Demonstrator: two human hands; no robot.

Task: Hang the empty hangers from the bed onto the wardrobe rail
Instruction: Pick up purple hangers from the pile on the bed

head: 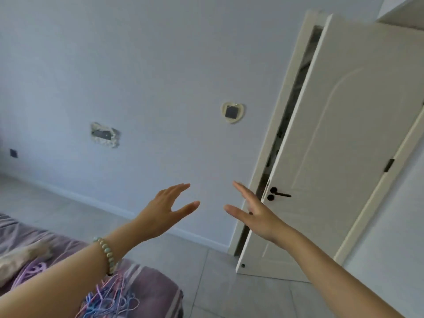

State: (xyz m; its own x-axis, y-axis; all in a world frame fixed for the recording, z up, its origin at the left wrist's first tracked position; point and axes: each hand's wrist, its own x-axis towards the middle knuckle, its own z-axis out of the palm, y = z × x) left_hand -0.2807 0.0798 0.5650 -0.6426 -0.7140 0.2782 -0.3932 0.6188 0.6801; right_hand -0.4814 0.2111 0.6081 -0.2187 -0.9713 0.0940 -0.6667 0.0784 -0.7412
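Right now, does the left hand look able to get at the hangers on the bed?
Probably yes: the left hand is open and empty, and the hangers lie uncovered on the bed just under that forearm.

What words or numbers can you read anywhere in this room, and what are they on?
None: no word, number or sign can be read in this picture.
The heart-shaped frame on the wall holds only a dark square.
The door and the hangers on the bed show no writing.
The wall socket at far left is too small to tell.
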